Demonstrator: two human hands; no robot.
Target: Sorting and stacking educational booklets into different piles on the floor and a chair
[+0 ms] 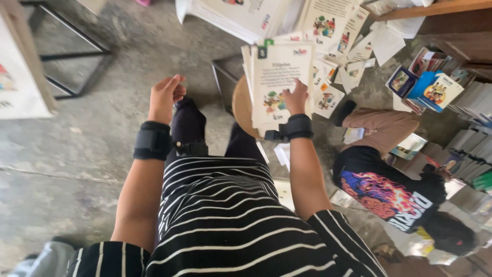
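Note:
My right hand [296, 97] presses down on a stack of white illustrated booklets [277, 77] that rests on a round wooden stool [240, 109]. The top booklet shows printed text and small colourful pictures. My left hand [165, 96] hangs over the concrete floor to the left of my dark trouser leg, fingers loosely curled, holding nothing. Both wrists carry black straps. My black-and-white striped shirt fills the bottom of the view.
More booklets [335, 31] lie spread on the floor beyond the stool. Another person in a black printed shirt [384, 192] crouches at the right among book piles [435, 90] and shelves. A black metal frame [72, 56] stands at the upper left.

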